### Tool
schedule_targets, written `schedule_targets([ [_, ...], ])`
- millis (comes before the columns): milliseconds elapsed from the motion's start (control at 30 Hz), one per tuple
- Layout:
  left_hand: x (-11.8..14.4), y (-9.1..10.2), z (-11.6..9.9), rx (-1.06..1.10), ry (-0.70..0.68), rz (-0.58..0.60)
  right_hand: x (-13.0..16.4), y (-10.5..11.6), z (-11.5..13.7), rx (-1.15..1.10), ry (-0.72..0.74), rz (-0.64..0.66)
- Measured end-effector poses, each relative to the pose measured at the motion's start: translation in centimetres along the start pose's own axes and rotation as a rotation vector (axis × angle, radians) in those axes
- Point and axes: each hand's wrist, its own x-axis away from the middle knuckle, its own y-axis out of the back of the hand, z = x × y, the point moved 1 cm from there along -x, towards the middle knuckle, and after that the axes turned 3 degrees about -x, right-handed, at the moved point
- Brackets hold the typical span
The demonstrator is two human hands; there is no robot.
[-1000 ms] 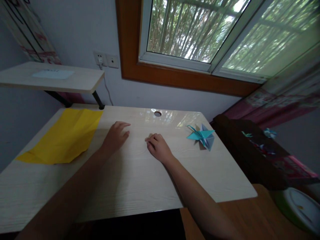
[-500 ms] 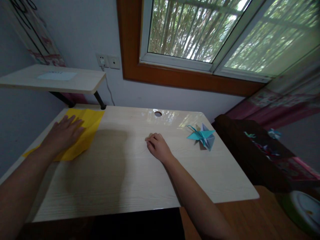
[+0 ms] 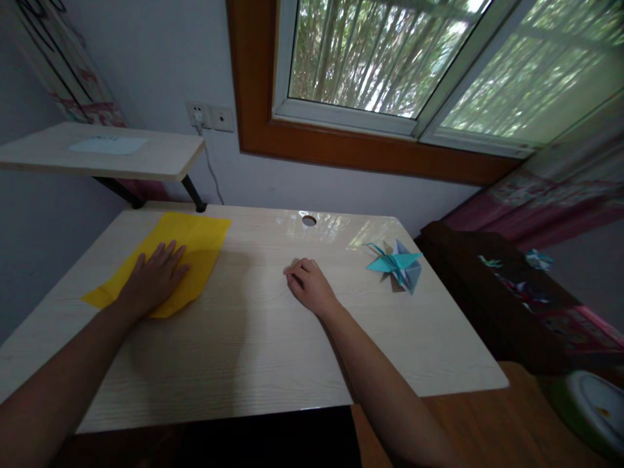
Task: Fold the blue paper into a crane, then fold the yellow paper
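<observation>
My left hand (image 3: 153,279) lies flat, fingers spread, on a yellow sheet of paper (image 3: 199,244) at the left of a pale wooden desk (image 3: 253,351). Resting on the desk's middle is my right hand (image 3: 309,286), fingers curled loosely and holding nothing. A folded blue paper crane (image 3: 397,266) stands on the desk to the right of that hand, apart from it.
A raised shelf (image 3: 160,159) on black brackets overhangs the desk's back left corner. A cable hole (image 3: 309,220) is at the desk's back edge. Right of the desk stands a dark piece of furniture (image 3: 487,299) with small paper cranes on it. A window is behind.
My left hand went from the desk's middle to the yellow paper at the left, and the paper under it has since slid rightward. My right hand has stayed put.
</observation>
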Motion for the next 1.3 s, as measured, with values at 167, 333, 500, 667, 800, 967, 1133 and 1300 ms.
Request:
schedule_targets([
  [167,-0.8,-0.5,-5.4,0.015,-0.062,0.033,0.0,-0.1,-0.1,0.005,-0.002,0.0],
  [333,-1.6,-0.5,-11.7,0.111,-0.133,0.039,0.0,0.0,0.1,-0.006,-0.012,-0.012],
  [500,-1.7,-0.6,-17.7,0.193,-0.162,-0.031,0.0,0.2,0.3,-0.028,-0.043,-0.023],
  [667,-1.5,-0.5,-21.9,0.151,-0.171,-0.01,0.2,0.2,-0.1,-0.007,-0.11,-0.107],
  [800,-1.3,-0.2,-23.4,0.057,-0.151,-0.01,0.3,0.3,-0.5,0.066,-0.213,-0.219],
  [967,-1.3,-0.1,-23.8,0.026,-0.133,0.012,0.4,0.0,-0.5,0.184,-0.174,-0.128],
  [1133,-1.2,0.0,-23.3,0.035,-0.161,0.02,0.6,-0.2,-0.3,0.301,-0.165,-0.004],
  [1300,-1.3,-0.2,-20.4,0.039,-0.182,0.032,0.7,-0.3,-0.4,0.341,-0.181,0.033],
])
